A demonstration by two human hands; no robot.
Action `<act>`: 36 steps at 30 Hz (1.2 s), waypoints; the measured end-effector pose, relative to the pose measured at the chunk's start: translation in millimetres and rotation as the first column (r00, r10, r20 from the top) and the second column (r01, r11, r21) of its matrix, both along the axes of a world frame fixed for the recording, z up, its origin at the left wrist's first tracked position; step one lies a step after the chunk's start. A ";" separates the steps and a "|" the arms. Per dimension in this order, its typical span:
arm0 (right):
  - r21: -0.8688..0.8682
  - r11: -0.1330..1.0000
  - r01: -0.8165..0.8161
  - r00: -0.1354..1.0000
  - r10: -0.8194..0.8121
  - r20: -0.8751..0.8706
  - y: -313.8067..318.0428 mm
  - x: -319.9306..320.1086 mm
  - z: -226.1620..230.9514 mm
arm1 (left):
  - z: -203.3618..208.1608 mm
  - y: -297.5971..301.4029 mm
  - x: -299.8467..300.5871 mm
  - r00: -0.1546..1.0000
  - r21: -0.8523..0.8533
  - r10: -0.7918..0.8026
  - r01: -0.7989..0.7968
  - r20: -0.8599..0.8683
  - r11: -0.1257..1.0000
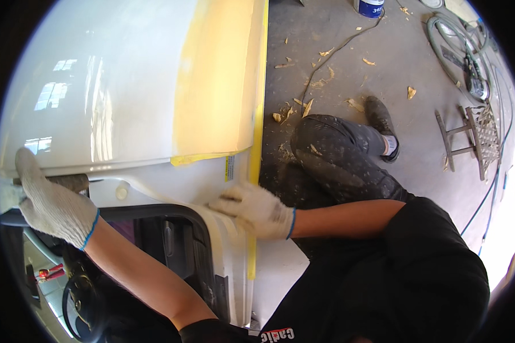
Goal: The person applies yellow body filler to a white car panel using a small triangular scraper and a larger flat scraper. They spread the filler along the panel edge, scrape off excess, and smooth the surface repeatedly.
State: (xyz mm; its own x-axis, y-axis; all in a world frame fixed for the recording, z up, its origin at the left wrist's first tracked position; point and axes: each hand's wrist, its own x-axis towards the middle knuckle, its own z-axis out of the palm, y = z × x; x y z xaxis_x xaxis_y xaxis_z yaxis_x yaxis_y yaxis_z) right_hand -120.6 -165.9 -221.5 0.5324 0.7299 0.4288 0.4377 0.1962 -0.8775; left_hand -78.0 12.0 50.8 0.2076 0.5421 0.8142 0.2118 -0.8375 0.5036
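Observation:
My left hand [57, 208] wears a white knit glove with a blue cuff. It rests at the edge of a glossy white vehicle panel [131, 103], fingers apart, one stretched up along the surface. A broad yellow-beige patch [217, 80] covers the panel's right side, with yellow masking tape [256, 143] along its border. On the white door frame [229, 234], below that patch, lies my right hand [260, 211] in a matching glove. Its fingers point left and are smeared by motion; a dark spot shows between them, and whether they hold anything is unclear.
Below my hands a window opening [194, 228] shows a dark interior and a steering wheel [80, 303]. On the grey floor [406, 63] lie crumpled tape scraps [411, 92], a cable [337, 50], a coiled hose [440, 34] and a metal step stand [480, 137]. A blue-and-white can [369, 8] stands far off.

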 end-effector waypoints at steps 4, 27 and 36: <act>0.094 0.980 0.177 0.981 -0.169 -0.093 -43.6 64.7 32.9 | 13.8 -0.9 2.3 0.998 -0.102 0.057 -0.056 0.012 0.993; -0.052 0.978 0.200 0.976 -0.204 -0.081 -240.9 360.2 -30.3 | -375.6 -222.5 191.6 0.550 -0.834 -0.816 0.355 -0.179 0.422; -0.218 0.932 0.289 0.937 -0.322 -0.134 -263.5 394.3 -65.9 | -400.1 -234.8 206.4 0.463 -0.887 -0.871 0.315 -0.168 0.338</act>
State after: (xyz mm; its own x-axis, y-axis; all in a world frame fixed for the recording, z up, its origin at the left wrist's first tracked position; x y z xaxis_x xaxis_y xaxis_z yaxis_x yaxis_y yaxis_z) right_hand 273.6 -429.4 -287.4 0.7936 0.5800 0.1841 0.2954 -0.1027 -0.9498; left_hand 128.4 -222.7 -349.4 0.9415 0.2937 -0.1652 0.2519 -0.2878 0.9240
